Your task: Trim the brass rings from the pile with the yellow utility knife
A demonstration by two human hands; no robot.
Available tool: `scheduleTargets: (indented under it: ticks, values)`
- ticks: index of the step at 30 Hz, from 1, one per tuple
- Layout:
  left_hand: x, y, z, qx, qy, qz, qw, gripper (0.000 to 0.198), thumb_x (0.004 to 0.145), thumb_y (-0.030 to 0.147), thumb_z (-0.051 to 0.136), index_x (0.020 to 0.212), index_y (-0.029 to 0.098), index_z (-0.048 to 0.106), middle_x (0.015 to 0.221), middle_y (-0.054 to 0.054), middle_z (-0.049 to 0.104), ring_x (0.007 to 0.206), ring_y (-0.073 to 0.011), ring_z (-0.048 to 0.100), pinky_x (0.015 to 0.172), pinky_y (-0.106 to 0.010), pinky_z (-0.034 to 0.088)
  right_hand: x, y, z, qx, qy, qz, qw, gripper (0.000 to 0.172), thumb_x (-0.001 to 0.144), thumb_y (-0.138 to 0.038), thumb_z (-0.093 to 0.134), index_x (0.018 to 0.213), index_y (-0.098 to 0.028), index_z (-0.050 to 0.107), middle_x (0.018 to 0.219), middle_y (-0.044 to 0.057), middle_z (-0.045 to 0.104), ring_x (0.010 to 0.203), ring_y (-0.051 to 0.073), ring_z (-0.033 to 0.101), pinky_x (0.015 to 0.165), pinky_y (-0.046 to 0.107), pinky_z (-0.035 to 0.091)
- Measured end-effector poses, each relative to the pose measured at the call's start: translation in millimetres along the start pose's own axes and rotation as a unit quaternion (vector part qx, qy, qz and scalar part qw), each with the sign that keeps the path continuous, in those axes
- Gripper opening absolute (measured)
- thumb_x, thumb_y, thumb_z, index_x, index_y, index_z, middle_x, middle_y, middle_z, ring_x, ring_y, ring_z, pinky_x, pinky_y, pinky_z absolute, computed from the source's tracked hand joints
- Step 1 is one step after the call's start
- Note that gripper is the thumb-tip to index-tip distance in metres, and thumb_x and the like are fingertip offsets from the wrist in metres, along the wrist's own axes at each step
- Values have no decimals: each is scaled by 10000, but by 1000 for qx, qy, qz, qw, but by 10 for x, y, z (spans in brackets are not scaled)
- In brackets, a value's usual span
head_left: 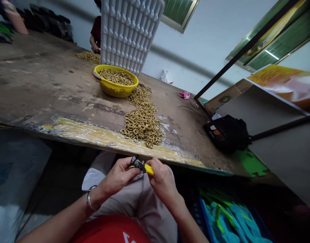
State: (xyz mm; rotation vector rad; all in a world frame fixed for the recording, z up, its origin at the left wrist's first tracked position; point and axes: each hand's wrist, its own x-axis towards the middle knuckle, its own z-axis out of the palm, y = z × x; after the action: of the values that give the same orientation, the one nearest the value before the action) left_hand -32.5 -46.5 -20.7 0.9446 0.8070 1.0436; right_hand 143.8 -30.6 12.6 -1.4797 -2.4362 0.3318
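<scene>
Over my lap, my left hand (124,172) is closed on a brass-coloured ring (131,166), pinched between thumb and fingers. A grey and black wrap (135,161) shows at its index fingertip. My right hand (163,177) is closed round a small tool with a yellow handle (149,169); the tool's dark end points at the ring and meets the left fingertips. I cannot make out the exact kind of tool. Just beyond the hands, a heap of brass-coloured rings (143,123) lies on the wooden table (56,84).
A yellow basin (117,90) full of rings stands behind the heap, before an upright grey plastic tray (128,33). Across the table a person (95,35) sits by more rings (87,57). A black bag (227,133) hangs right; a blue crate (208,216) holds turquoise items (236,219).
</scene>
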Motion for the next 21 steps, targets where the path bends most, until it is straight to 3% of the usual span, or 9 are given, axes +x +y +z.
scheduleTargets:
  ticks: [4, 9, 14, 17, 21]
  values:
    - [4, -17, -77, 14, 23, -4, 1000, 185, 808, 297, 652, 757, 155, 547, 546, 77, 371, 467, -49, 261, 425, -183, 205, 115, 24, 91, -46, -10, 13, 999, 204, 844, -31, 486, 886, -188, 608, 851, 35, 639, 719, 160, 582, 620, 259, 322]
    - [-137, 107, -182, -24, 21, -31, 999, 189, 778, 287, 689, 737, 159, 556, 534, 75, 375, 444, -39, 254, 409, -175, 192, 363, 227, 273, -131, -21, 116, 984, 263, 798, 19, 456, 905, -161, 617, 839, 72, 648, 742, 183, 584, 634, 271, 329]
    - [-116, 104, -307, -131, 74, -49, 987, 386, 732, 468, 740, 703, 157, 513, 563, 57, 428, 439, -32, 266, 375, -157, 167, 703, 188, 412, -89, 4, 39, 995, 343, 743, 38, 468, 961, -187, 610, 927, 48, 628, 824, 173, 578, 688, 258, 352]
    - [-64, 32, -388, -158, 106, -48, 981, 353, 734, 404, 757, 736, 161, 501, 602, 51, 469, 440, -28, 291, 367, -143, 164, 929, 82, 509, -111, -6, 30, 993, 274, 773, -13, 495, 957, -183, 604, 960, 57, 612, 791, 172, 574, 663, 264, 351]
    - [-69, -12, -477, -203, 86, -67, 973, 239, 804, 351, 679, 881, 171, 541, 646, 33, 529, 449, -44, 372, 367, -137, 184, 1145, 79, 605, -132, -15, 43, 990, 198, 772, -34, 502, 887, -164, 597, 918, 65, 609, 709, 158, 554, 621, 265, 336]
